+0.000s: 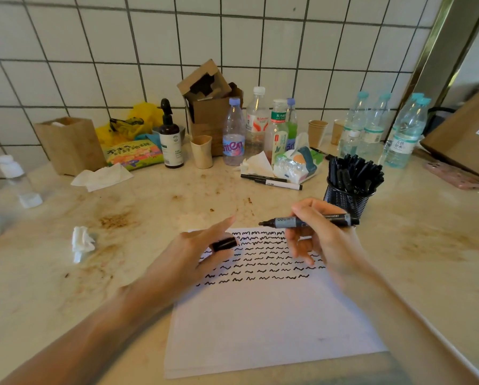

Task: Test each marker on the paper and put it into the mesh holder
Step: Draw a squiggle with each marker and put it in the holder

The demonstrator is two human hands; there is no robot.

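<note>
Right grip [320, 237] pinches the uncapped marker [310, 220] level above the paper [260, 315], tip aimed left. My left hand [202, 251] holds the cap [223, 243] between curled fingers. To recap well, I'd line the cap squarely with the tip, press home, then drop it into the mesh holder [346, 200] just beyond.

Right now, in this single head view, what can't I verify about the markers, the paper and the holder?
- Black mesh holder: base hidden by the right hand; marker count unreadable, too densely packed.
- White paper sheet: squiggles under both hands covered; whether more sheets lie beneath is unclear.
- Black marker cap: the left hand's grip on it is motion-blurred.
- Uncapped grey-black marker: small label print illegible, partly behind fingers.
</note>
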